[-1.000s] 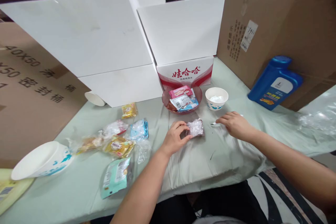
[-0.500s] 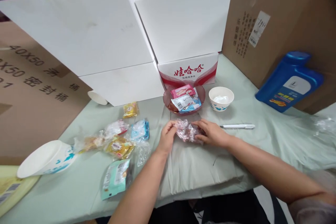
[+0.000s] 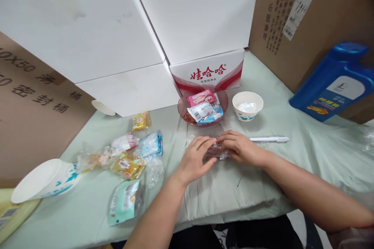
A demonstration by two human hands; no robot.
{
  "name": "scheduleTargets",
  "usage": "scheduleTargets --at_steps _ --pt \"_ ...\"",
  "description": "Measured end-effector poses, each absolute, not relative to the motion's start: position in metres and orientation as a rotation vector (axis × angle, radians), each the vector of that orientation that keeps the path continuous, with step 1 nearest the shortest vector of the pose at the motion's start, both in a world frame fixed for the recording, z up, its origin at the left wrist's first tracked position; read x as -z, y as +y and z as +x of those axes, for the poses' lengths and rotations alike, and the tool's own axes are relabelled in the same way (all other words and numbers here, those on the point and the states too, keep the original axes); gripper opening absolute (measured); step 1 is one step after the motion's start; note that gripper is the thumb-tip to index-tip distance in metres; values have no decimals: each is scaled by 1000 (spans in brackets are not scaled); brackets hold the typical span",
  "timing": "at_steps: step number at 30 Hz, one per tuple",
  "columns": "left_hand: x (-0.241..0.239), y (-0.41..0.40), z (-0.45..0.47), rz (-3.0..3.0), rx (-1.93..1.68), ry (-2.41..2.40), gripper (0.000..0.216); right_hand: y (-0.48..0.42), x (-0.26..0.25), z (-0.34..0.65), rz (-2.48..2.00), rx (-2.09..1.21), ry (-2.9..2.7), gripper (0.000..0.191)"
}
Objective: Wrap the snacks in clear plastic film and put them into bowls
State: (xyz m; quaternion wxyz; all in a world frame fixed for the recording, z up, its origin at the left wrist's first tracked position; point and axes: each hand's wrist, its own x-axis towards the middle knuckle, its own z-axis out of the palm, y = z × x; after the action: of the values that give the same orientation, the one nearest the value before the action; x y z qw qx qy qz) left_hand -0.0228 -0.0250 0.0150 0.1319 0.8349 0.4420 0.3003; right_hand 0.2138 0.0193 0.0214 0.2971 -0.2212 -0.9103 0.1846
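Observation:
A dark reddish-brown piece in crinkled clear plastic wrap (image 3: 214,151) lies on the cloth in front of me, partly hidden by both hands. My left hand (image 3: 195,159) rests over its left side, fingers stretched out and thumb spread away. From the right, my right hand (image 3: 241,148) grips its other end with bent fingers. Just beyond stands a reddish glass bowl (image 3: 182,111) with pink, white and blue snack packets (image 3: 203,105). A white pen (image 3: 270,139) lies beside my right hand.
A paper bowl (image 3: 247,105) holds something white. At left are several snack packets (image 3: 128,164), a mint-green pouch (image 3: 124,202) and a tipped paper bowl (image 3: 46,181). A blue bottle (image 3: 331,85) leans against a brown carton (image 3: 271,19). White boxes (image 3: 204,15) stand behind.
My left hand has gone from pinching the wrap's left edge to lying over it with fingers extended. The wrap is now drawn closer around the reddish-brown piece. The view has shifted slightly.

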Motion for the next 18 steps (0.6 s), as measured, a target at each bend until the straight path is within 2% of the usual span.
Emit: scheduleTargets --at_steps 3,6,9,12,16,18 --pt "-11 -20 -22 2351 -681 1313 30 33 -30 238 -727 -414 -2460 29" --pt "-9 -17 -31 2218 -678 1425 24 49 -36 268 -1219 -230 -2471 24" --pt "-9 -17 -36 2168 -677 1452 31 54 -35 278 -1619 -84 -2311 23" --pt "-13 -19 -34 2156 -769 1487 39 44 -31 262 -1430 -178 -2140 24" --pt "-25 -23 -30 2262 -897 1431 5 25 -31 232 -873 -429 -2279 32" --pt "-35 -29 -28 2382 -861 1297 7 19 -33 226 -673 -480 -2402 47"
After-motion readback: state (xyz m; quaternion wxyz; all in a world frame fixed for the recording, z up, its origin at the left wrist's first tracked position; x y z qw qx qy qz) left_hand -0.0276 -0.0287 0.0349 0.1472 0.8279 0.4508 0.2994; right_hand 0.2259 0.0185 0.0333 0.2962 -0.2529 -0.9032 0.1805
